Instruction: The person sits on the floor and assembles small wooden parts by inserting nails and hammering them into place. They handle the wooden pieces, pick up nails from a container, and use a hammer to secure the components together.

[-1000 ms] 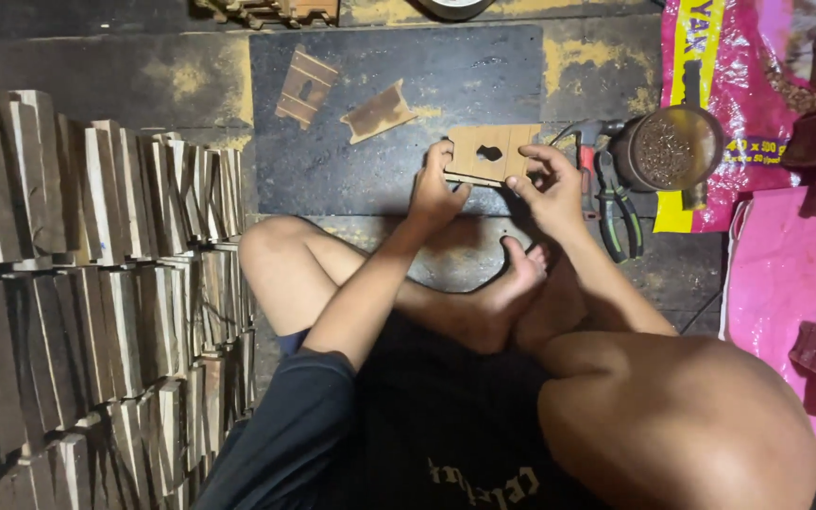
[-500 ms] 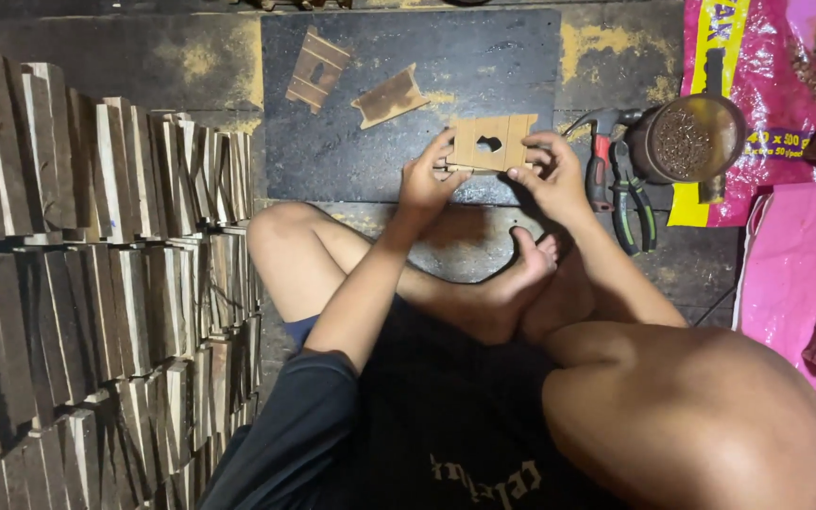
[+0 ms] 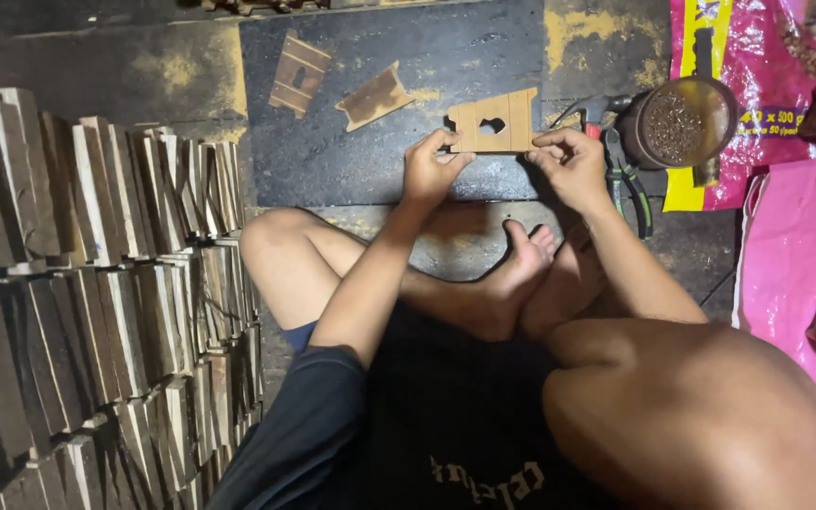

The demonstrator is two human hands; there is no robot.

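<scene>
A small flat wooden panel [image 3: 495, 123] with a heart-shaped cutout and notched corners is held over a dark board [image 3: 408, 104]. My left hand [image 3: 430, 168] grips its lower left edge. My right hand [image 3: 570, 162] pinches its lower right edge. I sit cross-legged, and my bare foot [image 3: 512, 274] rests just below the hands.
Two more cut wooden panels [image 3: 297, 72] [image 3: 373, 96] lie on the dark board. Rows of stacked wood pieces [image 3: 96, 283] fill the left side. Pliers [image 3: 630, 179], a round tin of small nails [image 3: 677, 123] and pink plastic bags [image 3: 795, 217] sit at the right.
Both hands have lifted the panel up from the board and turned it flat toward the camera; the view has shifted slightly.
</scene>
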